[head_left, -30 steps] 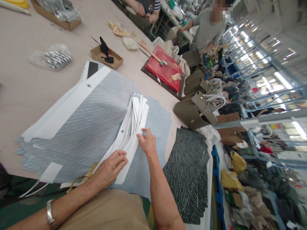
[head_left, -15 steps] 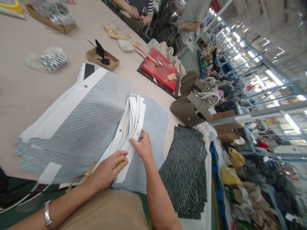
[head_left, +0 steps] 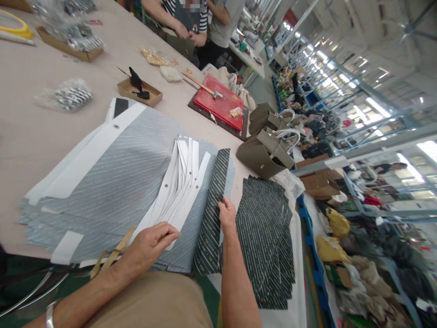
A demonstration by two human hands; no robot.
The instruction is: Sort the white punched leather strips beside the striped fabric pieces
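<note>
Dark strip (head_left: 215, 191) printed with pale slanted lines of tiny lettering, too small to read. Lies lengthwise at the near edge of the table (head_left: 34, 132), between fanned white strips (head_left: 180, 182) and a dark stack (head_left: 269, 237) of the same print. Pinched at its right edge by the right hand (head_left: 227, 215), thumb and fingers closed on it. Left hand (head_left: 152, 243) flat, fingers together, pressing the near ends of the white strips. Beneath both, spread grey sheets (head_left: 129, 155) with the same unreadable lines. Farther right, olive bags (head_left: 264, 155) with pale handles at the table edge. Beyond, a red board (head_left: 220, 101) with a hammer (head_left: 202, 85) across it, and a cardboard tray (head_left: 139, 92). At the far end, a person's hands (head_left: 186, 34) at work.
</note>
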